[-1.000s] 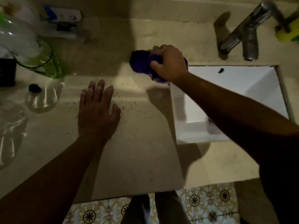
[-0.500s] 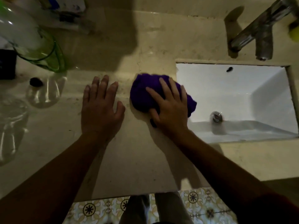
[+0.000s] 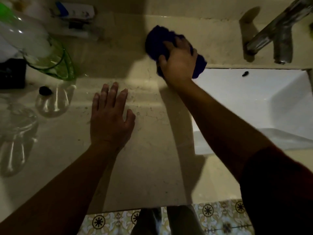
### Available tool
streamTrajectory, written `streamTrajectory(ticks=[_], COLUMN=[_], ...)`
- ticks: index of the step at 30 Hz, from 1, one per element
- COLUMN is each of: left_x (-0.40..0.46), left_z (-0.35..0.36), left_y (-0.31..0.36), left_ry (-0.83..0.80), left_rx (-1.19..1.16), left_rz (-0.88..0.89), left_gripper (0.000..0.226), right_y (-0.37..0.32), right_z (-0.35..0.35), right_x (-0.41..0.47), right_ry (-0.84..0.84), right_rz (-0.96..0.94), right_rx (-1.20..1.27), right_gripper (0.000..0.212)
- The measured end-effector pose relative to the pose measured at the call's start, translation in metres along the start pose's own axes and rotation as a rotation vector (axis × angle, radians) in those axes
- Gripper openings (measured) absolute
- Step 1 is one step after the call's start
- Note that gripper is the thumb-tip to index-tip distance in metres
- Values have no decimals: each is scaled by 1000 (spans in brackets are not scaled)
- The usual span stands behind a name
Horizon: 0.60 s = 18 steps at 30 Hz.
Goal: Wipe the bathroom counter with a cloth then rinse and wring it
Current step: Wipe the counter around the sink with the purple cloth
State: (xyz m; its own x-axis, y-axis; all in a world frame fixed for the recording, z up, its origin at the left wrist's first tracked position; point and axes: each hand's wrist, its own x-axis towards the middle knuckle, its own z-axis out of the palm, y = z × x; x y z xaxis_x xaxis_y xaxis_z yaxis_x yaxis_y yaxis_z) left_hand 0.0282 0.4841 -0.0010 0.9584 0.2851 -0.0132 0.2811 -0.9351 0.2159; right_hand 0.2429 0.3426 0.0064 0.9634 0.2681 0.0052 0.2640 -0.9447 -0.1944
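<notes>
A bunched purple cloth (image 3: 157,41) lies at the back of the beige stone counter (image 3: 147,167), just left of the sink's far corner. My right hand (image 3: 179,65) sits on top of the cloth, fingers curled over it and thumb tucked into its near edge, pressing it onto the counter. My left hand (image 3: 110,119) rests flat on the counter to the near left, fingers straight, holding nothing. The white rectangular sink (image 3: 254,99) is sunk into the counter at the right, under a metal faucet (image 3: 277,36).
A green-rimmed glass vessel (image 3: 50,60), a small clear bottle with a dark cap (image 3: 52,102), a larger clear bottle (image 3: 15,138) and a black box (image 3: 11,73) crowd the counter's left. A white-and-blue pack (image 3: 74,12) lies at the back. Patterned floor tiles (image 3: 211,212) show below the counter's front edge.
My right hand has swept the cloth from the counter beside the sink's near left back up to the rear of the counter. My left hand has stayed flat in place.
</notes>
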Motion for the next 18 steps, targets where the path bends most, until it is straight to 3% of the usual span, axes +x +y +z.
streamTrajectory(ticks=[10, 14, 18], left_x=[1, 1, 1], left_z=[2, 0, 0], left_y=[-2, 0, -1], left_ry=[-18, -12, -5], left_rx=[11, 8, 4], left_rz=[5, 4, 8], left_gripper=[60, 61, 61], right_y=[29, 57, 71], right_z=[-4, -24, -52], right_x=[-216, -188, -107], right_ry=[-109, -79, 94], right_rz=[-159, -237, 18], right_rx=[103, 308, 569], right_gripper=[55, 47, 38])
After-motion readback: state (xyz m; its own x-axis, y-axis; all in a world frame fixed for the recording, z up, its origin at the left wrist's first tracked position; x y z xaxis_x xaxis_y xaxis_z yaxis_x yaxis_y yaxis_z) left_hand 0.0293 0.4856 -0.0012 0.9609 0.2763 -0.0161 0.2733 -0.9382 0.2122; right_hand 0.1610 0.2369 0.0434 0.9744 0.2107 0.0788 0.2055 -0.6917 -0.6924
